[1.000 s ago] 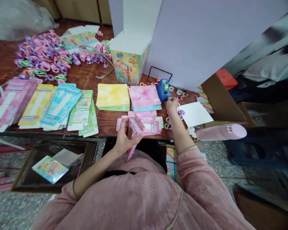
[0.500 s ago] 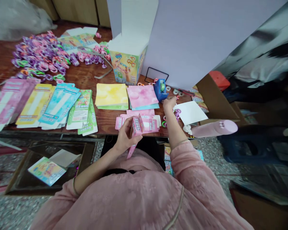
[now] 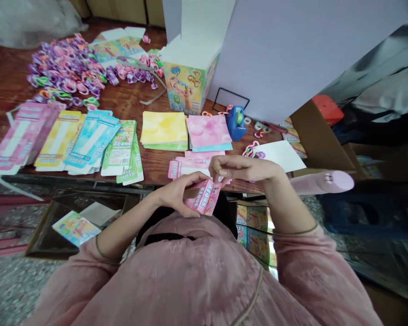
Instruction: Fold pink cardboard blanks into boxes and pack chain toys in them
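My left hand (image 3: 180,194) grips a small pink printed cardboard box (image 3: 206,195) just in front of the table edge, tilted, with its opening showing. Above the box's far right corner is my right hand (image 3: 238,170), its fingers bent together in a pinch. Whatever sits in that pinch is too small to make out. Flat pink box blanks (image 3: 178,168) lie on the table behind, partly covered by both hands. Beyond them are a stack of pink cards (image 3: 209,129), a stack of yellow cards (image 3: 164,127) and a blue tape dispenser (image 3: 237,127).
Flat pink (image 3: 17,136), yellow (image 3: 59,138), blue (image 3: 91,136) and green (image 3: 122,149) boxes line the left. Behind them is a heap of coloured loops (image 3: 64,68). A printed display box (image 3: 187,86) stands at the back, a pink bottle (image 3: 323,182) at the right edge.
My right hand has come from beside the tape dispenser to the pink box. The box has turned in my left hand, its printed side now facing up. The view has shifted slightly.
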A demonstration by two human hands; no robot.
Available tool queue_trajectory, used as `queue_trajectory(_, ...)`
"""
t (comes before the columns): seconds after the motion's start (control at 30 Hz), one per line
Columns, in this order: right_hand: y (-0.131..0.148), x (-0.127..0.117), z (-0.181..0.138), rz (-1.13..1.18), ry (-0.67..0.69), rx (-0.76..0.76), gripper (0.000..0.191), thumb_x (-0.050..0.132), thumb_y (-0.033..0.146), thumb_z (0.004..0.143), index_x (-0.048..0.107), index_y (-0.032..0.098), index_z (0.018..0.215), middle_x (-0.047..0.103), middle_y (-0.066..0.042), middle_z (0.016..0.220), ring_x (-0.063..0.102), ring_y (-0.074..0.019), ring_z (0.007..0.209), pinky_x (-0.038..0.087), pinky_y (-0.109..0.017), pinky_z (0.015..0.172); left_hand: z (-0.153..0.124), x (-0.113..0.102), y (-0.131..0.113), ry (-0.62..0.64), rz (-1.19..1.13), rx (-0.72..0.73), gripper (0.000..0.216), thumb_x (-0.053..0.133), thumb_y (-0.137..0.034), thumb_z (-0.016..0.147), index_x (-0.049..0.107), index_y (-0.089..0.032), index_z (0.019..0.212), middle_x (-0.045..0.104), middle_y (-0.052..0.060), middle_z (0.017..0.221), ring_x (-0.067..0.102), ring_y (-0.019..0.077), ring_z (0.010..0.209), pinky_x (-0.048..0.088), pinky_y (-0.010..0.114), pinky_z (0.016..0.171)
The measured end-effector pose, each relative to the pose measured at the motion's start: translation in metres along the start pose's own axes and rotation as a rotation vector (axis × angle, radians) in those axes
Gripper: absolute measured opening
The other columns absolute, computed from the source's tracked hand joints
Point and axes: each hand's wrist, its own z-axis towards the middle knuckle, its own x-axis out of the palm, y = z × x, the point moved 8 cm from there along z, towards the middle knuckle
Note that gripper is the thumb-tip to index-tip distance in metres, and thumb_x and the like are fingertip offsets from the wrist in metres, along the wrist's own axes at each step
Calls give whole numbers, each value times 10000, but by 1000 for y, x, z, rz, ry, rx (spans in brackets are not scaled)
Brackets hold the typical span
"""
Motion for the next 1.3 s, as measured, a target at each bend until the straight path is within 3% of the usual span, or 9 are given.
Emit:
queue_trajectory(0.13,-1,11,3,-63,171,38,283,541,444,1050,490,192,934,544,-21,951,595,-121,850,566,-274,791,0,14,7,97,-131,-2,867,962,-427,523,529,-211,1243,636,101,1227,656,296,1143,514,407,1002)
queue_trajectory(0.33,-3,17,8,-177,268,47,255,523,402,1055,487,195,912,544,-7,902,564,-108,792,523,-242,739,0,21,9,130,-190,29,853,970,-378,531,511,-224,1233,627,107,1259,651,309,1188,490,446,1056)
queue_trajectory(0.47,-4,21,13,-283,259,62,233,530,378,1040,504,194,899,593,-18,894,531,-103,733,459,-222,652,0,21,11,126,-187,10,852,964,-367,526,495,-225,1223,625,101,1249,646,317,1207,480,461,1077)
queue_trajectory(0.67,-7,23,13,-318,215,140,255,595,400,1000,517,187,884,616,-22,886,545,-109,737,445,-232,650,-2,27,14,143,-203,14,862,964,-353,504,481,-222,1206,603,111,1271,635,321,1214,483,450,1071)
queue_trajectory(0.8,-10,25,12,-225,209,163,302,627,424,985,514,181,847,605,-6,864,560,-88,712,463,-205,620,-2,29,13,146,-192,36,870,959,-329,511,455,-238,1214,608,92,1234,640,320,1213,480,448,1068)
queue_trajectory(1.0,-31,26,12,-12,176,321,368,747,482,886,544,176,859,617,11,840,667,-115,728,572,-215,594,-4,32,13,147,-175,29,935,961,-348,508,387,-274,1243,613,103,1269,647,340,1241,482,475,1078)
queue_trajectory(1.17,-54,27,19,194,91,363,542,930,416,667,523,201,953,656,67,774,695,-115,617,574,-202,526,-4,37,1,172,-105,92,1238,966,-352,476,237,-294,1474,571,138,1349,602,358,1312,444,519,1139)
queue_trajectory(1.3,-72,67,28,324,336,348,512,907,464,630,613,167,926,689,38,744,674,-122,571,570,-220,511,-6,44,-7,189,-18,93,1573,982,-407,359,63,-313,1632,515,127,1393,589,377,1312,471,525,1124)
